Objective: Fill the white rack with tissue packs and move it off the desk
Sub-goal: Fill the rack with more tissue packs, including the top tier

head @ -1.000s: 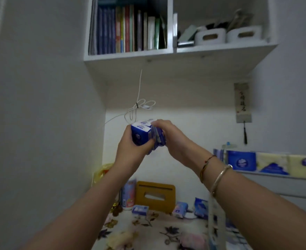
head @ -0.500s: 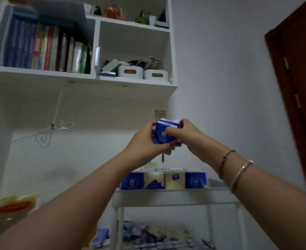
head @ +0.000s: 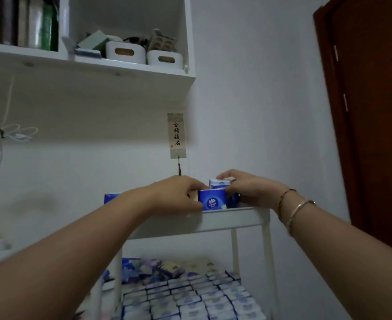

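The white rack (head: 236, 219) stands against the wall, and its top tier holds a row of blue tissue packs (head: 212, 202); one more pack (head: 111, 198) shows at the left end. My left hand (head: 179, 195) reaches over the rim, fingers curled round a cream pack beside the front blue one. Just to its right, my right hand (head: 248, 188) pinches a blue-and-white tissue pack (head: 218, 182) that sits a little above the row. The lower tier (head: 190, 294) is packed with several rows of tissue packs.
A white wall shelf (head: 111, 72) overhead carries books and two white bins (head: 125, 51). A paper scroll (head: 177, 135) hangs on the wall above the rack. A dark brown door (head: 375, 112) is at the right, and a coiled white cable (head: 3, 137) at the left.
Both hands have come down from chest height to the rack's top tier with the tissue pack. The view has swung right, from the desk to the rack.
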Demonstrator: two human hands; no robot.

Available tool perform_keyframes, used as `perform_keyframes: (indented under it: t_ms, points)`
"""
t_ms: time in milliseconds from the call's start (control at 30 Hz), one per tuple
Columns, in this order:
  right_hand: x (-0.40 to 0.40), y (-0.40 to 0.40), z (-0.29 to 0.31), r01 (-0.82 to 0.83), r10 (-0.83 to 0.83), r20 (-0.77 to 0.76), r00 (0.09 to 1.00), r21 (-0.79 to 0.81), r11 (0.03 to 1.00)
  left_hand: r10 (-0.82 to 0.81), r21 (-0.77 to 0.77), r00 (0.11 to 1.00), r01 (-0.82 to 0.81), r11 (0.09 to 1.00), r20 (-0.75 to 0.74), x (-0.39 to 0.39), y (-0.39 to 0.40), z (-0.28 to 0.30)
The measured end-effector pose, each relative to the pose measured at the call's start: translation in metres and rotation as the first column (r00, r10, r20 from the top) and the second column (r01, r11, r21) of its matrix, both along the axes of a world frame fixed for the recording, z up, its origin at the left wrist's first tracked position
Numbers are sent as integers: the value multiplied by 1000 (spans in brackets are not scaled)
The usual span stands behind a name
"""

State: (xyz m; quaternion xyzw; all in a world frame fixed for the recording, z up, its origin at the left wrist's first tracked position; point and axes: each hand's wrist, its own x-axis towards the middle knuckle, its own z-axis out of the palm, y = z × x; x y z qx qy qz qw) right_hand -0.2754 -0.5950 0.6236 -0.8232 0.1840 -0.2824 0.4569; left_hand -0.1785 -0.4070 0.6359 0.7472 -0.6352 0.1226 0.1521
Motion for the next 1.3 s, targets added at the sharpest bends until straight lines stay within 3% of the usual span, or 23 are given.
perform_keyframes:
  t_ms: [133, 267, 333, 433, 533, 600, 833, 1067, 1167, 1300]
  points:
    - [9, 5, -3, 34, -104, -239, 965, -282, 959, 2, -7, 1000, -2, 1000, 18, 2, -1, -4]
    - [2, 11, -3, 40, -133, -260, 956, -335, 942, 22, -67, 998, -18, 998, 52, 1, 0, -6]
    - [-5, 15, -1, 71, -148, -194, 970, -354, 932, 40, -82, 997, -35, 996, 60, 2, 5, -5]
    - [-16, 28, 7, 141, -144, 24, 989, -405, 903, 78, -140, 994, -66, 988, 78, 7, 25, 1]
    - [-25, 54, 14, 217, -117, 255, 960, -409, 886, 121, -231, 989, -98, 968, 88, 11, 58, 8]
    - [-27, 81, 20, 228, -73, 323, 944, -474, 850, 135, -306, 988, -104, 946, 81, 12, 83, 11]
    - [3, 191, 5, 0, 235, 255, 938, -677, 736, 205, -518, 973, -230, 824, -107, 36, 168, 1]
    - [62, 258, -40, -233, 435, 125, 892, -697, 678, 278, -449, 936, -349, 822, -217, 78, 228, -44]
    - [92, 272, -63, -282, 439, 60, 897, -688, 669, 305, -407, 908, -404, 820, -286, 95, 241, -68]
    - [142, 282, -96, -338, 393, -38, 919, -590, 733, 356, -362, 854, -491, 793, -378, 124, 250, -108]
